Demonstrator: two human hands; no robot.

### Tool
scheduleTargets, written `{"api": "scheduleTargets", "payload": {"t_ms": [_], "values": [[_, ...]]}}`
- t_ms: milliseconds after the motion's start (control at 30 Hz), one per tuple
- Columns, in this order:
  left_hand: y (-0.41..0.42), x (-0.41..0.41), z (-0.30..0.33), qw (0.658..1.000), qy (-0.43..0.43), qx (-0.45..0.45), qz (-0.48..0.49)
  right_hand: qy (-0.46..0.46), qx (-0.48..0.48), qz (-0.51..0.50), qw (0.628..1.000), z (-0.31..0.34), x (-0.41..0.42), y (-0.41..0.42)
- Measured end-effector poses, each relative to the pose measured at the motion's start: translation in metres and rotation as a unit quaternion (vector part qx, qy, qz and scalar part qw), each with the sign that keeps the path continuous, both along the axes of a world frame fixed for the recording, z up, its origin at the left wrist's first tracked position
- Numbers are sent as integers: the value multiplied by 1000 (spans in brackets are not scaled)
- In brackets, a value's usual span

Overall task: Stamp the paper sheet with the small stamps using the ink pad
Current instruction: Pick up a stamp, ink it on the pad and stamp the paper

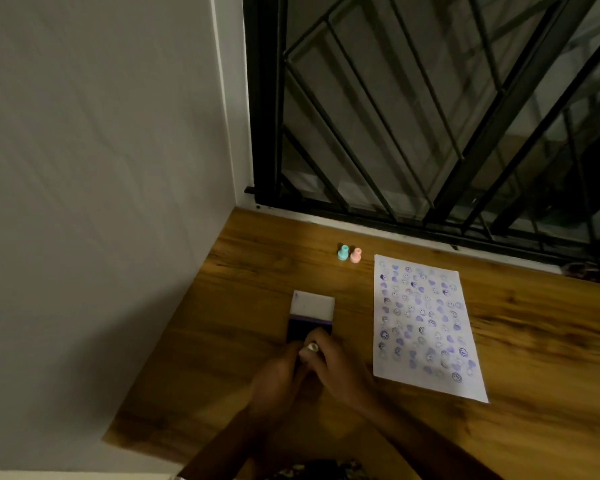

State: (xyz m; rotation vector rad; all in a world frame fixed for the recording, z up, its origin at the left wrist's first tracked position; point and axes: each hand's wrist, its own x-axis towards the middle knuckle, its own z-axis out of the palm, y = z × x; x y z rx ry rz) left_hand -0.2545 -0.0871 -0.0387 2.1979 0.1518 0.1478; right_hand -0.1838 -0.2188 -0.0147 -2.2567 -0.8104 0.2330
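A white paper sheet [426, 323] covered with many purple stamp marks lies on the wooden table [534, 341]. Left of it sits the purple ink pad [303, 329], its white lid [312, 303] flipped open behind it. My right hand [336, 368] pinches a small pale stamp [311, 348] over the pad's near end. My left hand [278, 375] rests against the pad's near left side and seems to steady it. A teal stamp [342, 252] and a pink stamp [355, 255] stand upright side by side at the back.
A white wall [101, 202] borders the table on the left. A black metal window grille [430, 116] rises behind the table's far edge. Patterned fabric [326, 471] shows at the bottom.
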Motion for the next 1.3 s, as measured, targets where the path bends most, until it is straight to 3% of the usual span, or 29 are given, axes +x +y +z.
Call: {"api": "scheduleTargets", "payload": {"t_ms": [200, 300, 400, 467, 533, 700, 833, 933, 1167, 1300], "values": [[5, 0, 5, 998, 18, -47, -22, -22, 5, -2, 1000, 8, 5, -3], [11, -1, 0, 998, -2, -22, 54, -44, -2, -39, 998, 13, 15, -8], [25, 5, -2, 991, 34, -14, 131, -54, -7, -52, 997, 15, 22, -12], [37, 12, -2, 987, 45, 45, 150, -59, -19, -49, 997, 15, 24, -12], [43, 17, 0, 987, 42, 77, 137, -62, -32, -45, 997, 14, 26, -10], [34, 19, -8, 997, 40, 41, 54, -113, -84, -24, 990, 15, 30, 5], [31, 18, -18, 993, 44, 98, 44, -149, -191, 32, 970, 14, 34, 17], [28, 20, -20, 989, 50, 128, 53, -122, -259, 58, 956, 8, 36, 21], [24, 19, -24, 979, 54, 184, 65, -199, -244, 55, 948, 6, 37, 24], [25, 21, -21, 975, 72, 200, 66, -191, -244, 56, 949, 0, 39, 25]]}}
